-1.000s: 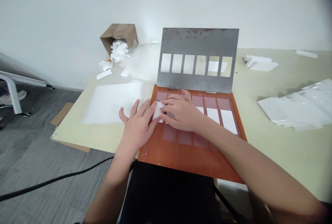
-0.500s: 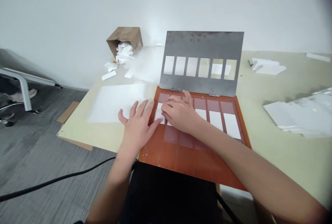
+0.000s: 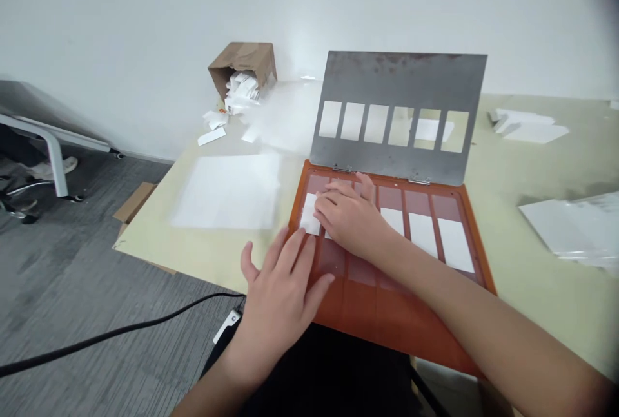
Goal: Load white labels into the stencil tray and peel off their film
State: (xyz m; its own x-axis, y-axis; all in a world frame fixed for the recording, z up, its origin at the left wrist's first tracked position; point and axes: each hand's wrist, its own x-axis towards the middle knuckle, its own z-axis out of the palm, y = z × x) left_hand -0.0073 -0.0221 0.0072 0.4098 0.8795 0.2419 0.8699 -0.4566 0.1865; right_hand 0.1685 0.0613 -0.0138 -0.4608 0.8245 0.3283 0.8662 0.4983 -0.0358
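An orange tray (image 3: 406, 333) with a row of recessed slots lies at the table's front edge. Its grey metal lid (image 3: 396, 78), with several rectangular windows, stands raised on hinges at the back. Over the slots on the left side is my right hand (image 3: 351, 217), fingers bent and drawn together, fingertips by the right edge of the leftmost white card (image 3: 308, 214); whatever is beneath them is hidden. My left hand (image 3: 285, 281) spreads its fingers over the tray's front left corner, fingertips near that card's lower edge. More white cards sit in slots, including the rightmost card (image 3: 455, 244).
Left of the tray lies a translucent white sheet (image 3: 225, 191). A cardboard box (image 3: 265, 59) spilling white pieces is against the wall. White stacks (image 3: 570, 227) and loose white pieces (image 3: 532, 126) are on the right. A black cable (image 3: 120, 330) crosses at lower left.
My left hand has drawn back toward me, off the leftmost card. My right hand stays over the same slots. The whole scene has shifted slightly right in view.
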